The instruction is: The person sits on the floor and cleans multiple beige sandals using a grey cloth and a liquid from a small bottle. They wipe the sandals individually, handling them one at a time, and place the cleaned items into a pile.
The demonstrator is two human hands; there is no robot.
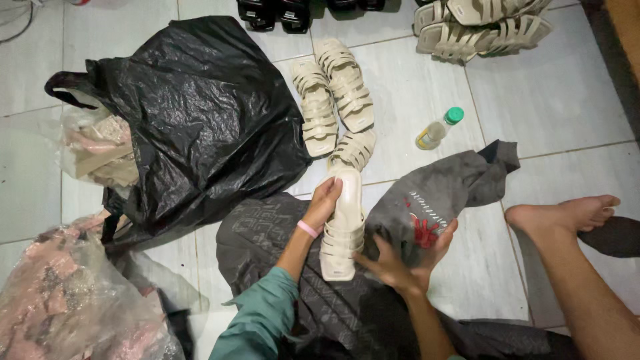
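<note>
My left hand (325, 202), with a pink band at the wrist, grips the side of a cream strappy sandal (344, 227) held sole-side up over my lap. My right hand (399, 263) presses a grey cloth with a red print (433, 193) against the sandal's lower right side, fingers spread on the fabric. Just beyond the held sandal another cream sandal (353, 149) lies on the tiles, and a pair of the same sandals (333, 93) lies side by side behind it.
A large black plastic bag (200, 113) lies open at the left, with a clear bag of sandals (100, 150) beside it. A small bottle with a green cap (440, 128) lies on the tiles. More sandals (480, 27) sit at the top right. My bare foot (567, 215) rests at the right.
</note>
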